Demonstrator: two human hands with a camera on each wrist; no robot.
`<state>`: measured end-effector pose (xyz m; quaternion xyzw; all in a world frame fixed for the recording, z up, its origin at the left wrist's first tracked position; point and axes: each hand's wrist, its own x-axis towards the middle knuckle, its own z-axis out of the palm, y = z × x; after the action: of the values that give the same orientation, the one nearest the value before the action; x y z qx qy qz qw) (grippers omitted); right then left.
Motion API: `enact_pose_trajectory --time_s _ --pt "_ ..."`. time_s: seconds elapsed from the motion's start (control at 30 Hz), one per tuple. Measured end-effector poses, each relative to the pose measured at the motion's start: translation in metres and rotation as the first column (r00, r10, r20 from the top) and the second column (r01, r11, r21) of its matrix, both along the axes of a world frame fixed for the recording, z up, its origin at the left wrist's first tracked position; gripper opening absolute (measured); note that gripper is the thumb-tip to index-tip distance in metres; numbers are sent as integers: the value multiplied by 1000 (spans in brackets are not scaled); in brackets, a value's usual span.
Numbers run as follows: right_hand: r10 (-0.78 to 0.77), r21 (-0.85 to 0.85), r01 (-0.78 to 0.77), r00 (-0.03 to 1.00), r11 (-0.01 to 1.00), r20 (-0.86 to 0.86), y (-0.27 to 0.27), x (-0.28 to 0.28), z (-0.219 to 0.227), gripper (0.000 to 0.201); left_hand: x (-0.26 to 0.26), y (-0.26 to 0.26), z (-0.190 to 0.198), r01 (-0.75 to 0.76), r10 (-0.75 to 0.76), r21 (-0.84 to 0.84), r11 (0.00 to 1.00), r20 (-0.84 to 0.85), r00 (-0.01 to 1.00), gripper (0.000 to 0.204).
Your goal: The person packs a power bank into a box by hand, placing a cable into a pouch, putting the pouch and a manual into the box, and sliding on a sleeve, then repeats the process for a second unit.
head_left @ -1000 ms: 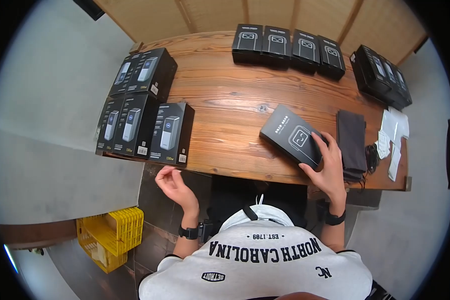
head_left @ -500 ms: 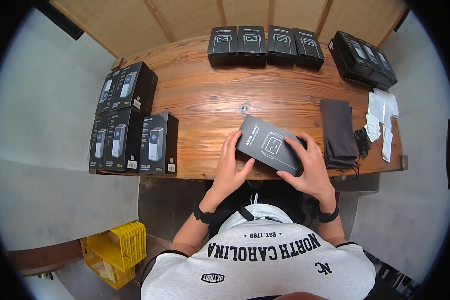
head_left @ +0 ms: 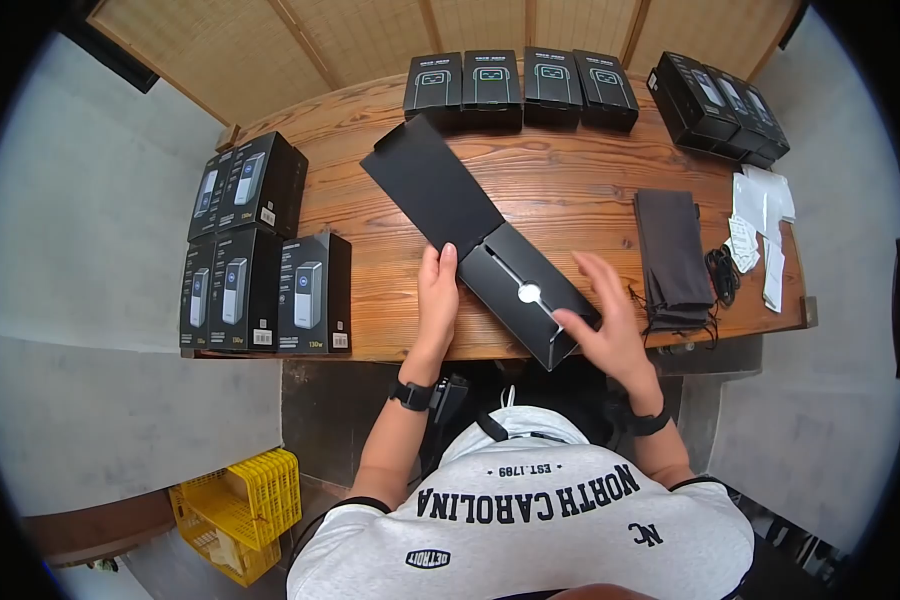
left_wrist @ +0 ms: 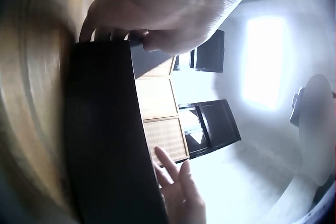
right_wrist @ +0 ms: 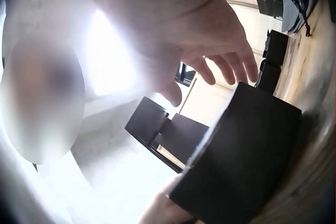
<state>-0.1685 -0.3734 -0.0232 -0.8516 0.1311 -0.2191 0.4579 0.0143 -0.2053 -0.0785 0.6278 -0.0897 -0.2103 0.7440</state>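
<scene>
In the head view a black box (head_left: 498, 282) lies slanted near the table's front edge, its lid (head_left: 432, 185) swung back toward the far left. A white round spot (head_left: 529, 293) shows in its dark interior. My left hand (head_left: 437, 300) grips the box beside the lid's fold; in the left wrist view that hand (left_wrist: 173, 8) has its thumb and fingers around the black cardboard (left_wrist: 110, 129). My right hand (head_left: 615, 340) hovers at the near right end, fingers spread. The right wrist view shows this hand (right_wrist: 205, 29) apart from the box (right_wrist: 241, 150), with nothing held.
Silver-pictured boxes (head_left: 315, 290) stand at the left, more boxes (head_left: 492, 85) along the back and at the back right (head_left: 705, 110). Dark pouches (head_left: 670, 255), a coiled black cable (head_left: 722, 275) and white papers (head_left: 765, 205) lie at the right. Yellow crates (head_left: 260, 500) sit below left.
My left hand has come from the front edge to the box. The box has been opened, its lid folded back. My right hand has let go of it.
</scene>
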Motion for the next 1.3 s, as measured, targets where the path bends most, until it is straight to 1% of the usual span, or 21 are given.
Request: enact_pose_trajectory --time_s 0.03,0.1,0.17,0.2,0.3,0.37,0.4,0.47,0.6,0.67,0.73,0.8,0.83,0.87,0.93,1.0,1.07,1.13,1.2,1.27,1.3 --pt "16 -151 -18 1000 988 -12 6 1 -1 64 4 -2 -4 23 -21 -81 996 20 1000 38" --pt "18 -166 -24 999 986 -37 15 3 3 62 4 -7 -5 51 -46 -158 986 38 998 47" --pt "-4 -215 0 1000 977 -18 18 5 -1 55 -6 -16 -6 -108 136 -197 974 138 981 76" --pt "-7 -212 2 1000 977 -19 17 5 -2 55 -11 -17 -4 -106 134 -194 975 138 981 76" --pt "-25 -158 21 999 987 -22 12 5 0 47 -36 -12 17 -19 14 15 1000 292 956 106" --pt "-23 202 94 945 975 -327 4 1 1 39 -50 -7 12 -22 -71 204 979 437 897 115" --pt "-16 205 88 944 975 -330 3 1 -8 39 -58 -6 21 -59 -119 311 949 524 843 118" --pt "-59 466 69 998 882 -36 3 2 -28 35 -62 -3 23 -90 -145 366 926 566 811 118" --pt "-55 611 66 998 789 -37 0 0 -27 45 -53 14 24 36 -44 36 999 287 957 106" --pt "-55 591 63 998 805 -30 -2 -3 -29 46 -47 26 30 35 -38 16 999 220 975 104" --pt "-52 487 80 996 870 -71 -2 -6 -35 48 -52 32 38 42 -74 138 990 242 967 107" --pt "-24 442 78 992 893 -128 -1 -5 -33 46 -64 28 42 92 -205 288 953 393 896 117" --pt "0 389 73 983 918 -183 -2 -4 -32 44 -69 21 30 150 -210 188 971 358 910 126" --pt "2 389 71 983 918 -184 0 -3 -33 44 -73 18 40 67 -317 429 901 545 776 126" --pt "-27 67 30 999 997 -39 7 2 -34 39 -79 11 39 11 -297 442 897 585 755 123" --pt "-71 75 76 996 994 -62 12 2 -25 32 -78 11 35 -18 -262 418 908 601 755 113" --pt "-59 -163 64 998 985 39 12 3 -22 28 -71 17 31 34 -205 297 954 567 798 103" --pt "-48 -197 59 997 979 61 16 6 -13 23 -73 23 36 121 -82 -122 985 288 954 92" --pt "9 -317 12 998 949 65 20 9 -9 20 -59 39 31 130 -89 -119 984 306 948 82" --pt "10 -357 9 999 934 52 25 12 -8 18 -51 52 27 69 -108 112 991 393 913 68" --pt "16 -377 1 999 926 41 26 13 -6 18 -50 55 26 -20 -85 219 975 456 886 50"
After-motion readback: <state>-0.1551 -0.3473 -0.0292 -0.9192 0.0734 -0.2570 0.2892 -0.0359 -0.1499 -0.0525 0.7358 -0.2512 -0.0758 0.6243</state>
